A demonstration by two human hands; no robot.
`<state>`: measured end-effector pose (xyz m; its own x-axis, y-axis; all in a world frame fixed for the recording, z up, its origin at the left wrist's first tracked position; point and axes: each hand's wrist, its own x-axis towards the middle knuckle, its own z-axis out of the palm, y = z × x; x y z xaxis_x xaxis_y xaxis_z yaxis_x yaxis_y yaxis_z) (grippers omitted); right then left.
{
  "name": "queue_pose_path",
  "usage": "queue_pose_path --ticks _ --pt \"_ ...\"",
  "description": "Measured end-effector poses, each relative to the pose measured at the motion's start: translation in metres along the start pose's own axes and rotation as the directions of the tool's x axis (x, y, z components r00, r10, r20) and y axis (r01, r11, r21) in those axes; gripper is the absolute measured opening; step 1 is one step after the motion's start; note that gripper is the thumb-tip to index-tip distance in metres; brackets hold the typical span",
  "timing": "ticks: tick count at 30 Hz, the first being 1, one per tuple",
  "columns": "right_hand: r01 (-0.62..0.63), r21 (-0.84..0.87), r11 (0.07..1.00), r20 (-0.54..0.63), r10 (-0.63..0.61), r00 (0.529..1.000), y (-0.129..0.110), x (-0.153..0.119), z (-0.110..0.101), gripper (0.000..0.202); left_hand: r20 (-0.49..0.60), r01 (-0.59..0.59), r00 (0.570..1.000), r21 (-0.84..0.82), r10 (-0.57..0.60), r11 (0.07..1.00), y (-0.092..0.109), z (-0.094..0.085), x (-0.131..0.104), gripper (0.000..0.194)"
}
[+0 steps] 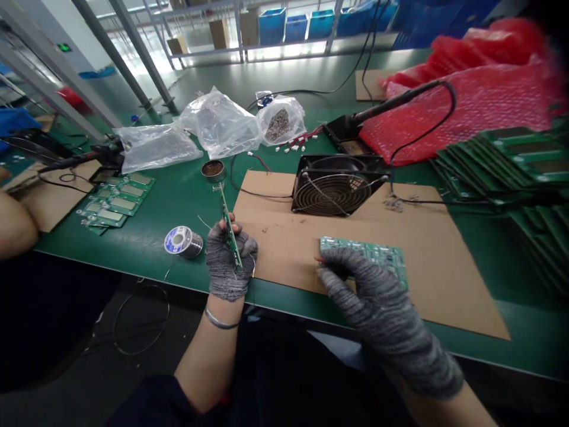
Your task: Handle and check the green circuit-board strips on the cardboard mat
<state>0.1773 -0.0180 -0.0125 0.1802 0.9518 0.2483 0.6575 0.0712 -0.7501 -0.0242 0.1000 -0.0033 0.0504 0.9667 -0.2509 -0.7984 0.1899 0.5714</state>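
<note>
My left hand, in a grey knitted glove with bare fingertips, grips a green circuit board by its edges. The board stands nearly edge-on to me, with a row of pins at its top end. A thin pale wire hangs by the glove. My right hand, also gloved, is over a second circuit board that lies on the cardboard sheet. Its thumb and forefinger come together near that board's left edge; what is between them, if anything, is too small to make out.
A solder spool and a round tin are left of my hands. A black fan stands on the cardboard. Behind are plastic bags and a soldering iron in its stand. Boards are stacked right; a person's arm is left.
</note>
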Motion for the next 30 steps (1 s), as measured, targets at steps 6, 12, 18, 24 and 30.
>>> queue_pose_path --ticks 6,12,18,24,30 --pt "0.084 -0.169 0.982 0.182 -0.052 0.982 -0.029 0.062 0.047 0.031 -0.012 -0.109 0.993 0.206 0.113 0.973 0.005 -0.006 -0.009 0.012" --pt "0.114 -0.229 0.967 0.336 -0.032 0.941 -0.036 0.093 0.075 0.021 -0.017 -0.326 0.916 0.554 0.401 0.766 0.001 -0.041 -0.017 0.014" --pt "0.042 -0.109 0.993 0.198 -0.020 0.980 -0.025 0.073 0.051 0.019 0.180 -0.459 0.832 0.756 0.525 0.467 0.002 -0.026 -0.032 0.016" --pt "-0.060 0.155 0.986 0.066 0.050 0.997 -0.028 0.034 0.004 0.034 0.386 -0.555 0.763 0.802 0.518 0.219 -0.005 -0.007 -0.051 0.012" --pt "-0.061 0.435 0.898 0.082 0.028 0.996 -0.036 0.022 -0.002 0.025 0.535 -0.649 0.679 0.757 0.503 0.070 -0.012 0.006 -0.068 0.014"
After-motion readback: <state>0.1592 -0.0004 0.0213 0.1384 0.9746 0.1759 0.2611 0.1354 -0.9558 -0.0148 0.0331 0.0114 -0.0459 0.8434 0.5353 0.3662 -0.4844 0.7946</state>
